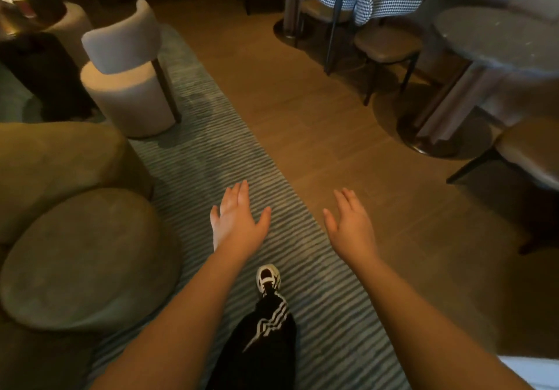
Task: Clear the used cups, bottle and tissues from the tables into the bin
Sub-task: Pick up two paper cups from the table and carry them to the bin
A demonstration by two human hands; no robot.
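Room: dim lounge, brown wood-plank floor (348, 135) on the right, grey-green ribbed rug (199, 162) running under my feet.
Hands: my left hand (239, 220) and right hand (351, 226) both spread flat, palms down, holding nothing.
Task thing: red paper cup (22, 5) on the dark table (39, 20) far left, blurred; no bin in sight.
Right table: round grey stone table (496, 35) looks bare.
Seating: cream boucle round chair (127, 81), soft olive velvet pouf (87, 256) near left.
Risk: I could clip the pouf or trip on the rug edge walking over.
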